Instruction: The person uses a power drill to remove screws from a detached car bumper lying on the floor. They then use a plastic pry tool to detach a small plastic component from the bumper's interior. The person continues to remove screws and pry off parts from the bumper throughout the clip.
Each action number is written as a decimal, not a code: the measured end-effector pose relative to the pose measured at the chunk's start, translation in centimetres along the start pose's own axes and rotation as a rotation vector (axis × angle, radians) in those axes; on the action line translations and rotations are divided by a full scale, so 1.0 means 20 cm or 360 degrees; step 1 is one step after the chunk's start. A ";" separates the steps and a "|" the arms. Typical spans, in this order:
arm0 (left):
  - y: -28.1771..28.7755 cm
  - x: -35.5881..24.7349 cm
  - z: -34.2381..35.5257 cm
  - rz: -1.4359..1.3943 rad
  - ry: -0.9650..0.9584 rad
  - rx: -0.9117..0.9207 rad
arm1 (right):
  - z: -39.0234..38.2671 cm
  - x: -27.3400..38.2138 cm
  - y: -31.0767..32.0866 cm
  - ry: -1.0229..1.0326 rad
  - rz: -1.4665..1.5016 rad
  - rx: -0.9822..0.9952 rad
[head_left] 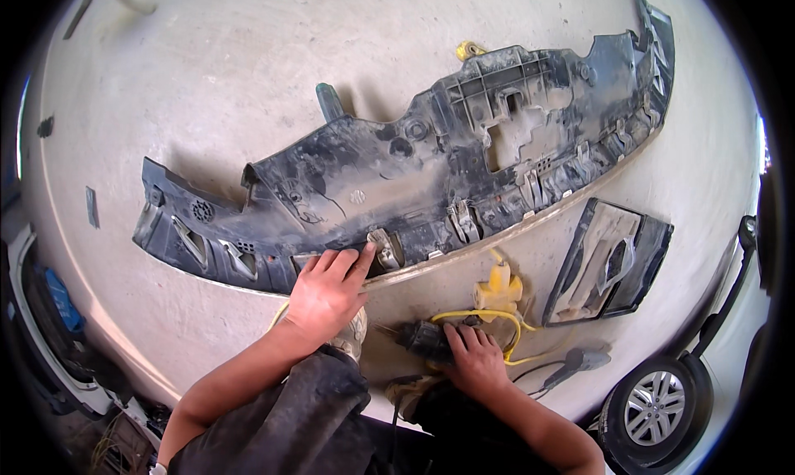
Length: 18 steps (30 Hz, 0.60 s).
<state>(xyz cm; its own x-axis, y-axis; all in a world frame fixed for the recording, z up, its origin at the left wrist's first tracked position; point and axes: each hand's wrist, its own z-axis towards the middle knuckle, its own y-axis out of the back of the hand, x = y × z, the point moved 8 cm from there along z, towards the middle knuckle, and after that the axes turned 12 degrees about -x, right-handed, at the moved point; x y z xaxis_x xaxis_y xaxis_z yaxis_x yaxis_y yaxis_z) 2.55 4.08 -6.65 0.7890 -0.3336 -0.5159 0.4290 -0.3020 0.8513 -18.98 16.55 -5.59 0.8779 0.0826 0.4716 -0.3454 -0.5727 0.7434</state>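
Observation:
A long, dusty, dark plastic car bumper panel (pixel 373 177) lies across the floor with its ribbed inner side up. My left hand (pixel 330 291) grips its near edge, fingers bent over the lip beside a metal clip (pixel 383 247); the thumb is not plainly seen. Low by my feet, my right hand (pixel 475 355) is closed around a black, rounded tool (pixel 426 341), whose exact kind I cannot make out. A yellow cord (pixel 464 313) runs past this tool, close to a yellow plug block (pixel 498 291).
Right of the yellow block lies a dark rectangular tray-like piece (pixel 609 264). A grey corded hand tool (pixel 577 361) rests nearer me. A car wheel (pixel 654 405) stands at the lower right. Small dark scraps (pixel 91 207) dot the floor at left.

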 end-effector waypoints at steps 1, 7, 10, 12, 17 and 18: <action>0.01 0.00 0.01 -0.0019 0.0010 -0.0008 | 0.00 0.00 -0.03 -0.0023 -0.0022 0.0019; 0.04 0.14 0.06 -0.0677 0.0574 -0.0212 | -0.04 -0.02 -0.16 0.0024 -0.0360 -0.0118; -0.01 0.25 0.07 -0.0648 0.0925 -0.0159 | -0.01 -0.01 -0.07 -0.0065 -0.0103 -0.0048; -0.02 0.27 0.09 -0.0534 0.0955 -0.0069 | -0.03 -0.02 -0.04 -0.0146 0.0050 0.0052; -0.06 0.29 0.13 -0.0596 0.1160 0.0111 | -0.11 -0.06 0.10 -0.0438 0.0475 0.0322; -0.07 0.29 0.14 -0.0595 0.1177 0.0125 | -0.11 -0.06 0.16 -0.0480 0.0526 0.0379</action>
<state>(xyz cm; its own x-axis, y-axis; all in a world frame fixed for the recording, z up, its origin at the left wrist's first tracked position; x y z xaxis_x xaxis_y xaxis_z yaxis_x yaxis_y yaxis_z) 5.32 0.08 -11.08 0.6978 0.4653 -0.5446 0.7098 -0.3469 0.6131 -21.82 16.40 -2.79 0.8033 -0.3534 0.4795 -0.5666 -0.7016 0.4321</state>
